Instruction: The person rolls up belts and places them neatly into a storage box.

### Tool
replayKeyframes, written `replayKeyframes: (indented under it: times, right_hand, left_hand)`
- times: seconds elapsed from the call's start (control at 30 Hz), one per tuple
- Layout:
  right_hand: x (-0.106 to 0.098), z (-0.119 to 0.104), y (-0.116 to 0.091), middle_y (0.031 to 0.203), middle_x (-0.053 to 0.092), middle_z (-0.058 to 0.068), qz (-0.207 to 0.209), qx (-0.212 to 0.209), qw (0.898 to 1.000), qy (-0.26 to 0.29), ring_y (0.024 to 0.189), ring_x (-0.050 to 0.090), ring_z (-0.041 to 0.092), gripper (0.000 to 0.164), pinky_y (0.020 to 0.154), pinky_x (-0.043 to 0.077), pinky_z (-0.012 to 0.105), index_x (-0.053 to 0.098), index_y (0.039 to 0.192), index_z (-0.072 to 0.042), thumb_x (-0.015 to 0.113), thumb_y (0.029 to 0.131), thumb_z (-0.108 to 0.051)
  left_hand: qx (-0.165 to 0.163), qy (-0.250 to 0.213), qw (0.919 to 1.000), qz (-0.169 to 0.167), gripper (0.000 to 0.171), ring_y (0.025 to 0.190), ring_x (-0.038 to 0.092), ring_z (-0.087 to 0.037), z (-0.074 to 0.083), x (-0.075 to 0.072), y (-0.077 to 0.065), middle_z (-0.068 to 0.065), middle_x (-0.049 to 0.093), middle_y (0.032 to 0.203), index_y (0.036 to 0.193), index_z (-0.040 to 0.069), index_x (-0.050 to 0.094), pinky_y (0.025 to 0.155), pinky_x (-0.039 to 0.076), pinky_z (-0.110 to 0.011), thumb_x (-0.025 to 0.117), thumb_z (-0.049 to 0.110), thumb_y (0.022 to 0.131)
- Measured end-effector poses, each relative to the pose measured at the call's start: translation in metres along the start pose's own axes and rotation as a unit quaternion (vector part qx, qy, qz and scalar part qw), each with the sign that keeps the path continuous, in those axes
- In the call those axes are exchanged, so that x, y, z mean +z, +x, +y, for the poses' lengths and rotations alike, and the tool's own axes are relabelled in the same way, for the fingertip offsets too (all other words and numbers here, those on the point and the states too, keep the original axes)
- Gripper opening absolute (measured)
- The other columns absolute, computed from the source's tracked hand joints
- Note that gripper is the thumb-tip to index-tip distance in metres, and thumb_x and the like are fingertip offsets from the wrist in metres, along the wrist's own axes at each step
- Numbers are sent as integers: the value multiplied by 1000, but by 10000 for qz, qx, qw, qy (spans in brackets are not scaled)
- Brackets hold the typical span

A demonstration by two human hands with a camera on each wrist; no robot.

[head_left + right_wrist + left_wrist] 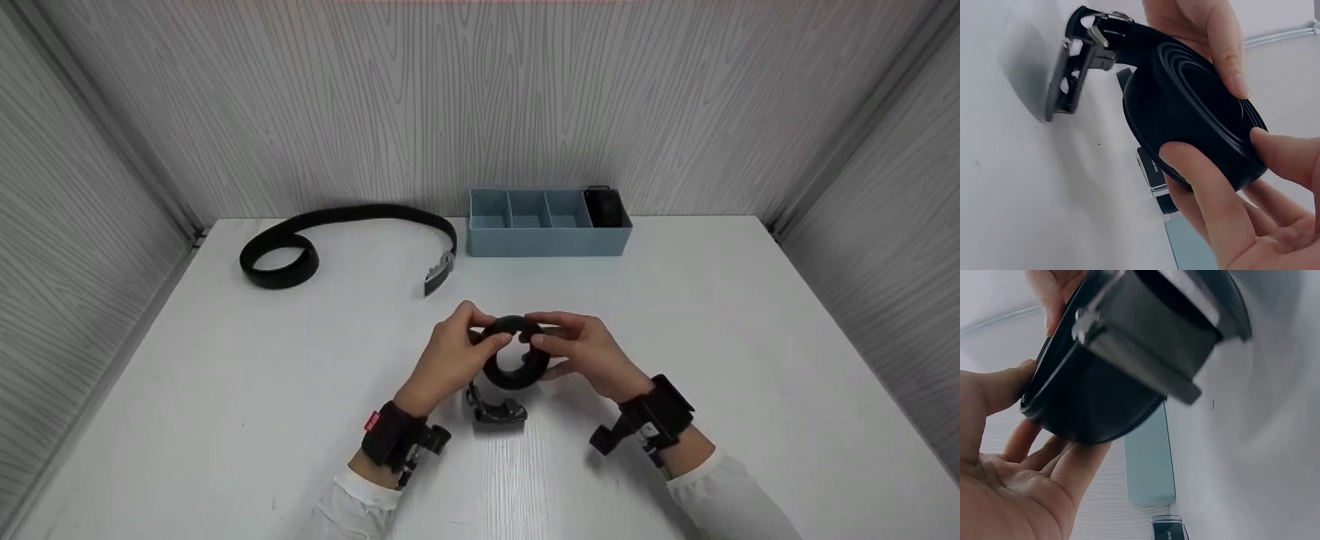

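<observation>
Sleeves [739, 495] foremost, left fingers [493, 344] and right fingers [553, 345] hold a coiled belt [514, 379].

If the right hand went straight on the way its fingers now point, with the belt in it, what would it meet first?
Probably the left hand, which holds the opposite side of the coiled black belt across from the right hand, though depth is hard to judge.

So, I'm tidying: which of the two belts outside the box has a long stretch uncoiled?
The belt left of the box: a long curve runs from coil to buckle. The other belt, in the left hand and right hand, is mostly coiled.
</observation>
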State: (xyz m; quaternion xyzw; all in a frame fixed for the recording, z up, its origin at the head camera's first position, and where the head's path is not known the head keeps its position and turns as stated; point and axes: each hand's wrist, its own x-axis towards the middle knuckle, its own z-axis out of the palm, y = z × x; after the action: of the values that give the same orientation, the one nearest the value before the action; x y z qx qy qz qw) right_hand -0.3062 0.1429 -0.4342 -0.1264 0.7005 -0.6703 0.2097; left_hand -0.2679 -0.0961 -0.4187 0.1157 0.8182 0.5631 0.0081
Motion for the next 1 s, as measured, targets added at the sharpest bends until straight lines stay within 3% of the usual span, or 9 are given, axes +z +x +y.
replayKeyframes:
  times: [0.2, 0.33, 0.47, 0.63, 0.87, 1.0]
  right_hand:
    - [-3, -3, -3, 131, 66, 24, -314, -122, 9974, -641, 108, 69, 31, 49, 76, 62, 45, 60, 144, -5, 73, 99, -19]
    - [-3, -7, -5, 132, 69, 13, -590, -212, 9901, -1256, 109, 69, 31, 46, 71, 62, 43, 64, 141, -9, 74, 98, -21]
    - [0, -7, -4, 129, 71, 12, -643, -149, 9880, -1395, 105, 71, 28, 47, 67, 62, 40, 65, 141, -8, 75, 98, -23]
    - [2, -6, -3, 126, 72, 12, -471, -126, 9924, -1129, 108, 69, 29, 45, 66, 62, 40, 66, 139, -7, 75, 97, -19]
    - [-2, -3, -1, 128, 70, 15, 150, -336, 9991, -214, 107, 70, 28, 50, 73, 63, 41, 62, 142, -3, 77, 97, -17]
    - [-3, -2, 1, 130, 68, 14, 306, -374, 9985, 249, 107, 70, 26, 52, 78, 62, 44, 59, 145, -1, 76, 97, -15]
  left_hand:
    - [195, 155, 9994, -260, 19, 89, 67, -14, 4, -2, -1, -6, 71, 109, 108, 8, 62, 73, 52, -31, 74, 19, 99]
    - [321, 246, 9971, -650, 17, 90, 65, -13, 5, -1, -3, -4, 72, 110, 107, 8, 64, 75, 51, -30, 75, 19, 99]
    - [236, 240, 9963, -796, 19, 95, 68, -13, 3, 1, -4, -5, 72, 114, 110, 9, 64, 79, 54, -31, 74, 20, 99]
    - [160, 190, 9977, -632, 21, 97, 68, -14, 1, 0, -3, -5, 72, 117, 109, 9, 63, 79, 54, -33, 76, 21, 98]
    - [-18, 156, 9998, -74, 29, 98, 69, -17, -2, -4, 1, -7, 70, 112, 114, 9, 59, 81, 55, -34, 76, 26, 98]
    - [-22, 133, 9999, 37, 31, 98, 68, -18, -2, -5, 3, -8, 71, 112, 115, 9, 57, 81, 55, -34, 76, 25, 98]
